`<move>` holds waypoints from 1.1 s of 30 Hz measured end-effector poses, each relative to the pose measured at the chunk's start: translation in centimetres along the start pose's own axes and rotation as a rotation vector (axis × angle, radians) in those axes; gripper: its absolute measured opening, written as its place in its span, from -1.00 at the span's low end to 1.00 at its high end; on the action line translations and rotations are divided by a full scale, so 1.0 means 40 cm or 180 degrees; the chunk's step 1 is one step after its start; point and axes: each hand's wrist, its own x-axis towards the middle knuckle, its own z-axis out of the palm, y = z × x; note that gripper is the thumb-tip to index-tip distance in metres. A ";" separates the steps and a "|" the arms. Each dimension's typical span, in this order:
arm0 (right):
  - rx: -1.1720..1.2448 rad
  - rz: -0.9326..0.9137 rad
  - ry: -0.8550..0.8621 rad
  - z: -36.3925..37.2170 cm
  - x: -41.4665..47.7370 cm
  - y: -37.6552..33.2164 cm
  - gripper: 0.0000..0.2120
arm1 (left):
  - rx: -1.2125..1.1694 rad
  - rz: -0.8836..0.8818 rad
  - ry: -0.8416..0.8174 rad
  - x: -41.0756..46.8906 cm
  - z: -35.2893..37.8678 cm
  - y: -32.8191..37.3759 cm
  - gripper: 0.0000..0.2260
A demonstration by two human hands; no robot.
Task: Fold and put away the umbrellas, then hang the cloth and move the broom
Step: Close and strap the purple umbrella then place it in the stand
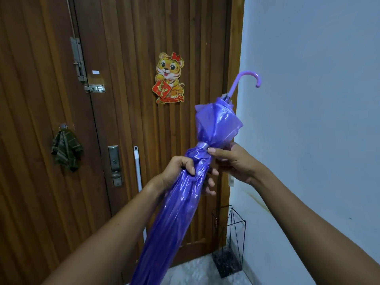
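A closed purple umbrella points up and to the right in front of me, its hooked handle at the top. My left hand grips the gathered canopy at mid-length. My right hand pinches the tie strap wrapped round the canopy just above. A dark checked cloth hangs from a hook on the left door panel. A white broom handle leans against the door behind my left arm; its head is hidden.
A black wire umbrella stand sits on the floor in the corner between the wooden door and the pale wall. The door carries a tiger sticker, a latch and a lock plate.
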 end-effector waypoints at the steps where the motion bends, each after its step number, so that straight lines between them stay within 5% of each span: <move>1: -0.0261 -0.0050 0.0137 0.004 0.001 -0.001 -0.69 | 0.0208 0.0000 0.0351 -0.005 -0.008 -0.005 -0.53; 6: -0.0973 -0.0185 0.0959 0.041 0.013 0.029 -0.71 | 0.1764 0.0190 0.1902 0.010 0.019 -0.057 -0.61; 11: -0.2066 -0.0105 0.0764 0.070 0.032 0.008 -0.55 | 0.1504 0.0431 0.3250 0.042 0.025 -0.087 -0.90; 17: -0.1911 -0.0277 0.0735 0.040 0.013 -0.026 -0.61 | 0.0665 0.0365 0.2816 0.005 0.011 -0.038 -0.91; 21: -0.1656 -0.0216 0.0526 0.026 0.004 -0.016 -0.58 | -0.0348 0.0241 0.1635 -0.016 -0.010 -0.037 -0.80; 28: -0.0558 0.0183 -0.0391 0.024 -0.013 -0.008 -0.89 | -0.0683 -0.0121 -0.0321 -0.019 -0.012 -0.035 -0.75; 30: -0.0455 0.0013 -0.0385 0.036 -0.016 -0.017 -0.92 | -0.0292 -0.0157 -0.0124 -0.026 -0.011 -0.026 -0.71; 33: -0.0699 -0.0266 0.0080 0.047 -0.006 -0.013 -0.84 | 0.0614 -0.0187 0.0896 -0.031 -0.027 -0.030 -0.73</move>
